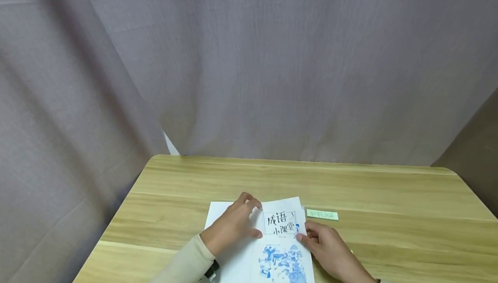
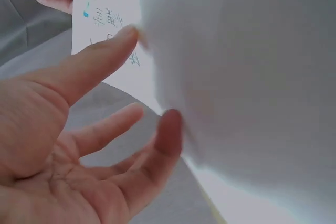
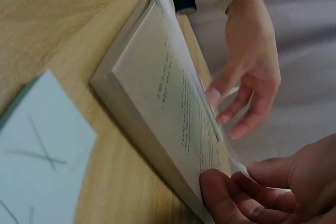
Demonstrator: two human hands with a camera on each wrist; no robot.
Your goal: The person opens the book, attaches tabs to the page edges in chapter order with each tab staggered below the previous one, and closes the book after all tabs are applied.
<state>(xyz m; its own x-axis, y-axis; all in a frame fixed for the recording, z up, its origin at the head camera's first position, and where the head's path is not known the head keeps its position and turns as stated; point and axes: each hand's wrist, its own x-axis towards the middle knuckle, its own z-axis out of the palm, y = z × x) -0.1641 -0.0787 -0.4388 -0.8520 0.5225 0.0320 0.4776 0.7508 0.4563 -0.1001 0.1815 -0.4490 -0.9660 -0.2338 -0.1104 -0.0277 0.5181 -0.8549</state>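
Observation:
An open book [image 1: 237, 248] lies near the table's front, with a white left-hand page and a title page [image 1: 280, 242] with black Chinese characters and a blue drawing. My right hand [image 1: 330, 248] pinches the title page's outer edge between thumb and fingers. In the right wrist view that page stands lifted from the thick block of printed pages [image 3: 163, 87]. My left hand [image 1: 235, 222] is over the inner part of the book, thumb and fingers spread apart. In the left wrist view, its thumb [image 2: 105, 59] and a fingertip touch a white page.
A pale green paper strip [image 1: 322, 214] with handwriting lies right of the book. In the right wrist view, a pale pad [image 3: 42, 156] with pen strokes lies beside the book. A grey curtain [image 1: 272, 66] hangs behind the wooden table [image 1: 389, 196].

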